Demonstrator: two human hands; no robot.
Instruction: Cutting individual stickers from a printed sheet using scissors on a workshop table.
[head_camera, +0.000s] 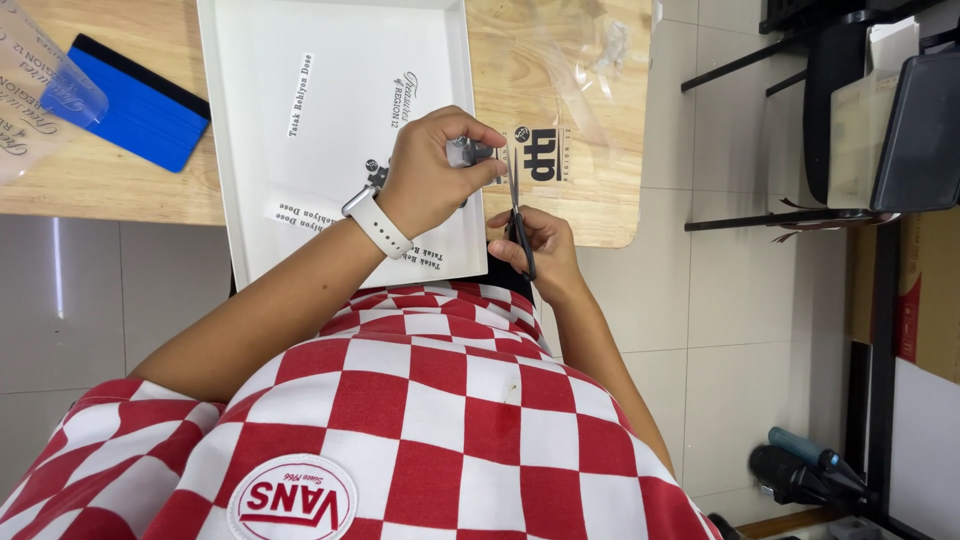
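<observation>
My left hand (432, 170), with a white watch strap on the wrist, pinches a clear plastic sheet (535, 155) carrying a black printed label. My right hand (538, 250) grips black-handled scissors (516, 215) whose blades point up into the sheet's edge. Both hands hover over the near edge of a white shallow tray (330, 100) on a wooden table (590, 120). Several small printed stickers lie in the tray.
A blue squeegee (140, 105) and a curled clear film (40, 90) rest on the table's left part. Black chairs (870, 110) stand at the right on a tiled floor. My red-and-white checked shirt fills the lower view.
</observation>
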